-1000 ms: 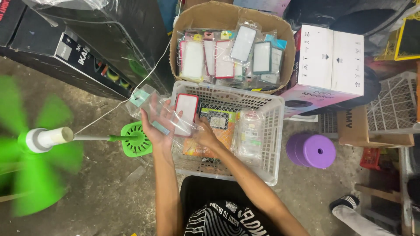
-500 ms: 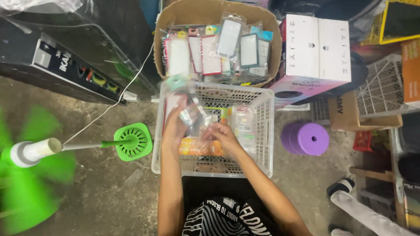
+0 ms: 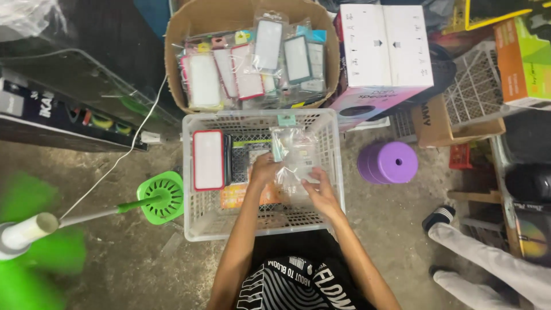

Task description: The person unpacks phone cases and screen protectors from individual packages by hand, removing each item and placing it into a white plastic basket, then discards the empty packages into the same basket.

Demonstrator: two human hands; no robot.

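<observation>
Here, both hands are working inside the white plastic basket sitting on the concrete floor: the left hand and the right hand are each pinching an edge of a clear plastic packet, fingers curled onto it and holding it just above the other packets lying in the basket. Beside it, a red-rimmed phone case is leaning at the basket's left side, while a cardboard box of bagged cases is standing just behind the basket.
</observation>
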